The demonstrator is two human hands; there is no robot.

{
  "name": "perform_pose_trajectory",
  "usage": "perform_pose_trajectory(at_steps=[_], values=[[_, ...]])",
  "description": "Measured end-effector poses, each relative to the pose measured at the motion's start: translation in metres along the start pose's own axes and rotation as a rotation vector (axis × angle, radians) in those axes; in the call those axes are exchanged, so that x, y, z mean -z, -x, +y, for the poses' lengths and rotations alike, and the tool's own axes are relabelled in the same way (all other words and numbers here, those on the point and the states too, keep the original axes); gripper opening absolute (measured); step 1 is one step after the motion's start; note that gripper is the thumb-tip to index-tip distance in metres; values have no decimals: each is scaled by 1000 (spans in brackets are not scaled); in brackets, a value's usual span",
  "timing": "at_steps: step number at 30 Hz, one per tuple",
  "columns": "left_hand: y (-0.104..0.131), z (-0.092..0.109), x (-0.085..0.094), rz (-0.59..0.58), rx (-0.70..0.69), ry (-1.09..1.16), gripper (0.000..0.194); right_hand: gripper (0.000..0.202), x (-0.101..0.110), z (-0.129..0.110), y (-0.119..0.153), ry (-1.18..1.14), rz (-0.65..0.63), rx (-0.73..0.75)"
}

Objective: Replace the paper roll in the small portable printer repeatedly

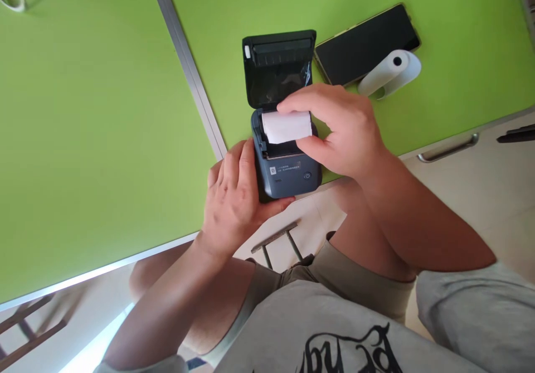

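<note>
A small dark blue-grey label printer (288,178) sits at the front edge of the green table, its black lid (278,69) swung up and back. Around the printer's left side and front corner my left hand (234,200) is closed, with the thumb along the front. My right hand (343,127) pinches a white paper roll (286,126) between thumb and fingers at its right end. That roll lies in or just over the open paper bay; how deep it sits I cannot tell.
A second white paper roll (382,72), partly unrolled, rests by a dark-screened phone (368,44) right of the printer. A metal strip (188,63) crosses the green table (104,111). A drawer handle (449,149) juts from the front edge.
</note>
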State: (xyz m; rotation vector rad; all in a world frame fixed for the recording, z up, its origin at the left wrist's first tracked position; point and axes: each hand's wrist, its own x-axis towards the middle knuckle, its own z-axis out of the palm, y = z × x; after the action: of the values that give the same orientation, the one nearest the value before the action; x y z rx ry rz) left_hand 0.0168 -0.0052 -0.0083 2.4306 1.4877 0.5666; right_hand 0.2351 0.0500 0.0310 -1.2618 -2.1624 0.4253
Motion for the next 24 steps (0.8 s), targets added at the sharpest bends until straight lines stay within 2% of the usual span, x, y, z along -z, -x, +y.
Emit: perform_pose_trajectory(at_steps=[3,7,12,16,19,21,23,24], values=[[0,0,1,-27,14,25,110,38,-3,6,-2,-29,32,-11],[0,-1,1,-25,-28,33,108,15,-8,13,-1,-98,87,-10],[1,-2,4,2,-39,47,107,14,-5,3,6,-184,97,169],[2,-1,8,-22,-83,56,75,14,-6,0,11,-185,76,215],[2,-2,9,-36,-104,52,62,11,-10,10,11,-241,155,266],[2,-2,9,-31,-118,45,58,12,-13,18,10,-275,316,220],[2,-1,8,-31,-133,33,54,9,-15,22,10,-232,452,52],[2,-1,7,-35,-137,29,52,13,-15,24,10,-202,465,-37]])
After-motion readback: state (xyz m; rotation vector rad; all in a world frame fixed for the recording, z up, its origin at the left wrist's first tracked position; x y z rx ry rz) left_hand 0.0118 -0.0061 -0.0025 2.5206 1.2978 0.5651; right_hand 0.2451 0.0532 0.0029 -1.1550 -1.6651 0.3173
